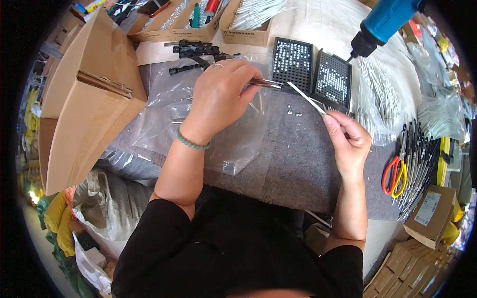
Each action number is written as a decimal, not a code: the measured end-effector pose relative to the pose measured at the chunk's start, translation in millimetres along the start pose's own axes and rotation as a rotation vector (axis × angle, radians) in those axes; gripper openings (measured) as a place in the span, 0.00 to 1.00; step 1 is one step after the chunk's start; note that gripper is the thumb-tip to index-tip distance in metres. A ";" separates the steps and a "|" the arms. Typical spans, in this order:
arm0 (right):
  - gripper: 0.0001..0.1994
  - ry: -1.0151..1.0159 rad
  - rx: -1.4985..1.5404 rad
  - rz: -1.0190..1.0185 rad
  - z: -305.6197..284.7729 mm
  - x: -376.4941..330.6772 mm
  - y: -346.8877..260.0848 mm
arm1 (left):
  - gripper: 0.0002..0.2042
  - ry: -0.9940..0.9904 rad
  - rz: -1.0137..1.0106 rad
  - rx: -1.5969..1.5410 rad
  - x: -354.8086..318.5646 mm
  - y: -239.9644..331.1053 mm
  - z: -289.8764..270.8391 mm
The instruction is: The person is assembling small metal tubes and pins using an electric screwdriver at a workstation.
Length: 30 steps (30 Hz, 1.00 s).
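My left hand, a ring and a green bead bracelet on it, is closed on a slim metal tube with a dark end near the fingers. Between thumb and fingers of my right hand is a thin white rod, slanting up and left. Its tip stops near the tube's open end, apart from it. Just beyond the two tips lie a black perforated tray and a second black tray, both holding many small silver pieces.
A teal power drill hangs at upper right. Left stands a tall cardboard box; black-handled parts lie on a plastic bag. Rightward are bagged white rods, red-and-yellow-handled scissors and black-tipped metal rods. Parts boxes line the back.
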State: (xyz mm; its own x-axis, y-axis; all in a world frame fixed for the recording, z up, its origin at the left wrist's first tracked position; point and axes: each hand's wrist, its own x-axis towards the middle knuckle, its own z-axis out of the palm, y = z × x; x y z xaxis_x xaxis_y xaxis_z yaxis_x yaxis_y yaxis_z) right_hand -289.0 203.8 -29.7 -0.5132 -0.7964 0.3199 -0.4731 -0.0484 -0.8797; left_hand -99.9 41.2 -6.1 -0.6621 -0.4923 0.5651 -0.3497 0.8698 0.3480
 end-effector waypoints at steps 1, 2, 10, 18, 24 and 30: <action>0.06 0.007 -0.027 -0.047 1.1 1.3 1.7 | 0.08 -0.007 0.002 -0.001 0.1 0.3 1.2; 0.06 0.010 -0.026 -0.042 1.1 0.5 1.7 | 0.08 0.013 0.023 -0.001 0.1 1.0 2.1; 0.05 -0.069 -0.175 -0.127 5.5 -2.3 -2.2 | 0.07 0.014 0.137 -0.023 -2.9 7.0 11.8; 0.13 -0.252 -0.431 -0.047 7.8 0.0 -11.3 | 0.08 -0.137 0.269 -0.051 -4.8 18.6 28.3; 0.14 -0.283 -0.449 -0.154 10.9 -2.9 -5.3 | 0.09 0.024 0.446 -0.085 2.1 27.9 39.7; 0.10 -0.113 -0.072 0.020 12.5 -2.0 -1.0 | 0.09 -0.430 -0.555 -0.954 -12.4 46.0 38.7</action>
State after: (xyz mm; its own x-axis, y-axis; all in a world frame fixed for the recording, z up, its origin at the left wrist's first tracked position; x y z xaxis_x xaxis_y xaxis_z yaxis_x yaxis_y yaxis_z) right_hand -278.6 198.0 -33.9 -0.4412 -0.8596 0.2578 -0.5161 0.0080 -0.8565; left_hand -133.4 88.6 -26.0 -0.8080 -0.5845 -0.0740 -0.1445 0.0748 0.9867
